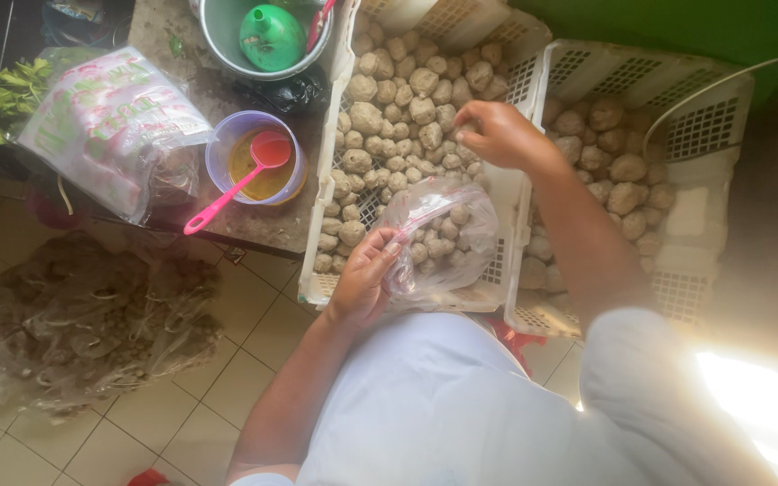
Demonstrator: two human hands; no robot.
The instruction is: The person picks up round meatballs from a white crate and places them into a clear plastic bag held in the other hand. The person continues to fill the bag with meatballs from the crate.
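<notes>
Left grip (364,274) holds clear bag (438,236); right grip (497,135) on meatballs (407,108) beyond

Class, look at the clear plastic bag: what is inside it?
Inside the clear plastic bag, held open by the left hand, lie several pale meatballs. The bag's crumpled folds hide any beneath, so they can't be counted.

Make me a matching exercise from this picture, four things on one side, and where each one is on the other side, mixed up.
Things:
1. clear plastic bag
2. pink spoon
3. green funnel
4. right hand

Places:
A. inside the metal pot at the top
B. held open by the left hand
C. over the meatballs in the left white crate
D. resting in the purple bowl of yellow liquid

Pairs: 1-B, 2-D, 3-A, 4-C
</notes>
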